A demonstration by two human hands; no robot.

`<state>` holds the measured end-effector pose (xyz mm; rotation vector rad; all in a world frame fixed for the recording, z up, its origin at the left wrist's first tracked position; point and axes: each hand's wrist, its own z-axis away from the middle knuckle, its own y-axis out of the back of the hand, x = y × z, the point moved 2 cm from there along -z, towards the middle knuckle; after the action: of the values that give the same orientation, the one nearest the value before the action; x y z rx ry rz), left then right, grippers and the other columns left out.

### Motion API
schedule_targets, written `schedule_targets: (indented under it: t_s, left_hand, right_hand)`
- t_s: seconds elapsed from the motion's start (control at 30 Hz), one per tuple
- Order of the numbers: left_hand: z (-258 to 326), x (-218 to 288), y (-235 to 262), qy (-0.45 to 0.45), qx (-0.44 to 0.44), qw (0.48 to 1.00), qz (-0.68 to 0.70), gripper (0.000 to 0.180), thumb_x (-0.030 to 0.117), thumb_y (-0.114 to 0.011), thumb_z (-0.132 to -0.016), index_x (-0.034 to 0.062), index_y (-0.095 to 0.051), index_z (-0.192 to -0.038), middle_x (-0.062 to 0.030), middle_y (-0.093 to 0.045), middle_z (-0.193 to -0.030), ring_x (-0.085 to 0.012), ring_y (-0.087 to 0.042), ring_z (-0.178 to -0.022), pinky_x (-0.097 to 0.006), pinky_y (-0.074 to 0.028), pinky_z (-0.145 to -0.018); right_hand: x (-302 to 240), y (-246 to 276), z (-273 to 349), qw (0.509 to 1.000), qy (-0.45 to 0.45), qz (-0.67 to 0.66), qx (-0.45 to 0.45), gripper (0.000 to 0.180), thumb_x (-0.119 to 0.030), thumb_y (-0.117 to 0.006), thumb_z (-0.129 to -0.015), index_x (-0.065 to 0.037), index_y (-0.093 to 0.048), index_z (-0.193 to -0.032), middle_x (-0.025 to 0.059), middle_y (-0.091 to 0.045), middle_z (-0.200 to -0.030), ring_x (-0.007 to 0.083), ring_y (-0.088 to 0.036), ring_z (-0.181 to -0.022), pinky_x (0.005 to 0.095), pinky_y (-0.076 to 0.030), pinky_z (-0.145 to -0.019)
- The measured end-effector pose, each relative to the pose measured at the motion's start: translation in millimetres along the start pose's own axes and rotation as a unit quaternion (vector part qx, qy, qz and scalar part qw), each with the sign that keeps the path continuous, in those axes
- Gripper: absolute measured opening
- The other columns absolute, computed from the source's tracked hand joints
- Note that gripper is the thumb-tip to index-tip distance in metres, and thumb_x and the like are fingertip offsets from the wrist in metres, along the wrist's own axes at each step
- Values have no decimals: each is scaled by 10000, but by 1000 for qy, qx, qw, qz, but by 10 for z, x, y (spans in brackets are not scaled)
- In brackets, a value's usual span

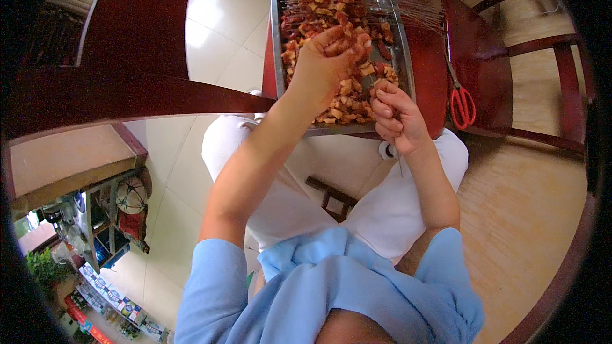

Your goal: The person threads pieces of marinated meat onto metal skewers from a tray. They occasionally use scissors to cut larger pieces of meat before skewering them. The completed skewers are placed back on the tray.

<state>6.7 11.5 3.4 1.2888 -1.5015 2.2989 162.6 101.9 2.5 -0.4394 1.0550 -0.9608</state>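
A metal tray (408, 64) in front of me holds raw diced meat (344, 99) in red and pale pieces. Loaded meat skewers (319, 0) lie side by side at its far end. My right hand (401, 114), at the tray's near right corner, is closed on a thin metal skewer (400, 164); its lower end sticks out below my fist, and pale pieces sit close to its upper end. Above the tray's middle, my left hand (328, 64) has its fingers curled together next to reddish meat. What exactly lies between those fingertips is hard to make out.
The tray rests on a red wooden seat (427, 83) between my knees. Thin bare skewers (417, 11) cross its far right rim. Red-handled scissors (462, 105) lie to the right. Dark wooden chairs (548, 44) stand at right; a wooden beam (210, 97) juts in from the left.
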Motion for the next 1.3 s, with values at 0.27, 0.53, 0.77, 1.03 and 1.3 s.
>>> schedule_targets:
  t_s: [0.27,0.53,0.77,1.03,1.3]
  left_hand:
    - [116,101,38,-2,19,998,-56,398,-28,-615,-897,-32,-489,-1275,-122,-623,-1165,-196,-631,-1028,-297,-538,-879]
    - [117,-29,121,-202,-27,701,-684,514,-12,-664,-743,5,-527,-1238,-176,-670,-941,-319,-619,-970,-375,-516,-811]
    - [-16,-37,21,-327,-36,513,-793,527,54,-744,-622,54,-576,-1121,-98,-669,-835,-283,-619,-900,-337,-478,-832]
    - [-74,2,0,-241,-56,579,-777,420,23,-645,-762,63,-627,-1180,-200,-667,-966,-386,-620,-911,-464,-505,-786]
    - [-138,-155,-54,-233,-104,591,-765,413,55,-658,-792,38,-606,-1201,-177,-667,-1065,-368,-617,-989,-438,-503,-837]
  right_hand:
    - [-17,-151,-156,999,20,42,-2,25,-129,-534,-959,-144,-553,-963,-24,-518,-676,23,-365,-401,175,-256,-347]
    - [-918,-286,-766,382,518,750,151,147,-97,-616,-850,-104,-678,-984,65,-634,-858,267,-674,-777,369,-547,-650]
    - [-1166,-251,-1015,166,539,817,122,216,-91,-623,-816,-119,-687,-1020,35,-621,-1007,271,-653,-820,377,-537,-723]
    - [-812,473,146,556,390,663,315,193,-199,-676,-846,-37,-701,-947,105,-692,-891,248,-667,-776,360,-516,-707]
    - [-455,981,395,722,175,611,275,264,-228,-722,-793,-5,-698,-932,130,-708,-780,202,-679,-654,339,-537,-641]
